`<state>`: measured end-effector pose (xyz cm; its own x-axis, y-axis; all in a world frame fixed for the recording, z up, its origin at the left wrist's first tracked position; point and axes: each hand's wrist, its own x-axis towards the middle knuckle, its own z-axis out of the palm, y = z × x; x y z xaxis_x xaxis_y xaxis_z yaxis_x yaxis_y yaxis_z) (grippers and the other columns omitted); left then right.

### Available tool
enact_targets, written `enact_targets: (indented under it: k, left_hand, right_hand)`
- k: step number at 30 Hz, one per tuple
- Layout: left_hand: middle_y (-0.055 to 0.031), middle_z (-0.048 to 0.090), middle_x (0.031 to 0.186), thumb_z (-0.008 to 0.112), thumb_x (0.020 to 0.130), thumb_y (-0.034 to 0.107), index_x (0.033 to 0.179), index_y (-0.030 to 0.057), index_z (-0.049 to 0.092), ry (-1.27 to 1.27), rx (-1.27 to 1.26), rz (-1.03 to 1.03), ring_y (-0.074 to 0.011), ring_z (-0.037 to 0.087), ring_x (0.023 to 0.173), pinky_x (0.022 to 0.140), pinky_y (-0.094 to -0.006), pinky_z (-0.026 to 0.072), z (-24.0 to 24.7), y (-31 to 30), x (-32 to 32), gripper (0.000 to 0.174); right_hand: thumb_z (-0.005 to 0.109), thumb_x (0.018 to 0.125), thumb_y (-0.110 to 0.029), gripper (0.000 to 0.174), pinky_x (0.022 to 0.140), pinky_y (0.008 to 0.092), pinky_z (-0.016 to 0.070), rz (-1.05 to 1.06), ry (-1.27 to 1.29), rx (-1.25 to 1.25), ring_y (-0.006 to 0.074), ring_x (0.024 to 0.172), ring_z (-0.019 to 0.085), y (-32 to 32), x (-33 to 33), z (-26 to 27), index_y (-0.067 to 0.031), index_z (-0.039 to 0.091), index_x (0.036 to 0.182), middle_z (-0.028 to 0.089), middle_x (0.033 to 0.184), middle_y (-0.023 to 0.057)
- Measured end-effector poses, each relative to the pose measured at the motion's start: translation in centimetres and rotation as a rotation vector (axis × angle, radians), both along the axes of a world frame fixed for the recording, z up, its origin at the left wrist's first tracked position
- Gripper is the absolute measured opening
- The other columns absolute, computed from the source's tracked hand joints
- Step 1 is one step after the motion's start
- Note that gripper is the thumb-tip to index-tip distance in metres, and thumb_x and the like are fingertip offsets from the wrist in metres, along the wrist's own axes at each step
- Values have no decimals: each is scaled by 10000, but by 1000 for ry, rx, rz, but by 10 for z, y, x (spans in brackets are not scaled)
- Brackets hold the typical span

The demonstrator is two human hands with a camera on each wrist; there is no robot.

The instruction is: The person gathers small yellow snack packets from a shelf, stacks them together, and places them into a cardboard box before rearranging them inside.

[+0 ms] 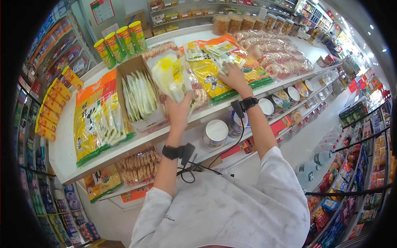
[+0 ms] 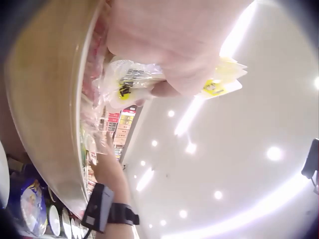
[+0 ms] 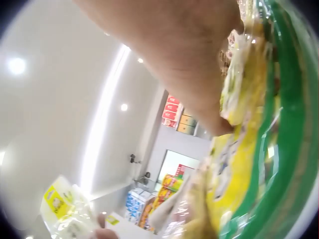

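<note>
My left hand (image 1: 180, 113) grips a fanned bunch of flat white packets with yellow labels (image 1: 167, 74) by its lower end. The bunch is raised beside an opened carton (image 1: 142, 122) full of similar white packets. Farther right, my right hand (image 1: 235, 77) reaches over a large yellow and orange bag (image 1: 213, 84), its fingers at small white packets (image 1: 231, 59) lying on top. In the right wrist view, a white packet (image 3: 234, 84) shows beside that hand, whose fingertips are partly hidden. Another small packet (image 1: 192, 51) lies on the bag's left part.
Left of the carton lies another yellow bag (image 1: 89, 136) with white packets on it. Green cans (image 1: 120, 41) stand behind the carton. Clear bags of round biscuits (image 1: 285, 53) and lidded jars (image 1: 235, 24) fill the right and back. Tubs (image 1: 216, 133) sit on the lower shelf.
</note>
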<state>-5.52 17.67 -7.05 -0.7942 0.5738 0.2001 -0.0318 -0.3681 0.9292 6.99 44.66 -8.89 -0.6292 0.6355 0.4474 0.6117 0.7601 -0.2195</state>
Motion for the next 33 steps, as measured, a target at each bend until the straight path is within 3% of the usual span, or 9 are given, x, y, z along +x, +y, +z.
enact_targets:
  k: [3, 7, 10, 13, 16, 21, 26, 29, 33]
  left_hand:
    - [-167, 727, 1120, 759, 906, 15, 1227, -43, 631, -343, 113, -314, -276, 763, 913, 819, -398, 643, 46, -36, 24, 350]
    - [-211, 718, 1122, 716, 956, 110, 1321, -60, 571, -597, -109, -621, -314, 757, 939, 792, -459, 652, 44, -60, 38, 428]
    - [-224, 723, 1109, 712, 959, 113, 1342, -73, 542, -712, -10, -677, -322, 758, 965, 823, -467, 649, 26, -61, 47, 458]
    - [-235, 718, 1134, 664, 1004, 139, 1368, -69, 528, -806, -1, -661, -347, 752, 1018, 879, -497, 642, 12, -61, 47, 441]
    - [-232, 716, 1137, 637, 1032, 165, 1385, -64, 523, -859, 44, -657, -355, 749, 1030, 891, -500, 639, 7, -59, 47, 436]
    - [-213, 713, 1172, 617, 1074, 255, 1422, -29, 516, -786, 58, -579, -343, 740, 1066, 918, -478, 629, 14, -55, 56, 460]
    - [-145, 659, 1345, 607, 1097, 342, 1503, 13, 464, -845, 248, -552, -263, 678, 1218, 1023, -395, 567, 44, -55, 71, 542]
    - [-124, 627, 1398, 676, 1063, 307, 1510, 31, 466, -615, 127, -456, -228, 657, 1247, 1029, -384, 547, 24, -46, 70, 566]
    - [-135, 628, 1405, 683, 1046, 220, 1507, 21, 465, -606, 101, -374, -241, 665, 1234, 1011, -392, 557, 23, -46, 66, 547]
  right_hand:
    - [782, 846, -289, 628, 1019, 557, 506, -98, -21, 144, 455, 1182, 588, -8, -7, -1, -32, 609, 1393, 634, 1301, 235]
    - [741, 843, -135, 221, 869, 525, 534, 46, 133, 102, 450, 1063, 591, -7, 10, 8, 0, 670, 1003, 645, 1092, 222]
    - [738, 852, -122, 216, 844, 530, 538, 99, 271, 132, 442, 986, 620, -16, 20, 12, -5, 675, 1021, 662, 996, 213]
    - [717, 892, -114, 214, 817, 519, 547, 36, 175, -40, 427, 907, 674, -39, 34, 21, 1, 688, 1070, 697, 924, 216]
    - [708, 928, -120, 237, 787, 488, 553, 111, 424, -135, 409, 863, 718, -74, 52, 30, 9, 696, 1127, 729, 908, 222]
    - [737, 924, -61, 262, 912, 413, 560, 48, 567, -434, 356, 969, 728, -173, 80, 62, 8, 678, 1170, 750, 1006, 178]
    - [741, 852, 44, 310, 1060, 499, 523, 359, 440, -165, 343, 1079, 701, -237, 91, 63, -36, 718, 1151, 748, 1113, 136]
    - [730, 834, 72, 361, 1127, 567, 479, 449, 432, -149, 335, 1102, 696, -249, 92, 51, -52, 734, 1173, 742, 1169, 114]
    - [732, 832, 67, 430, 1148, 588, 467, 480, 401, -137, 332, 1153, 687, -259, 88, 51, -61, 733, 1243, 724, 1248, 115]
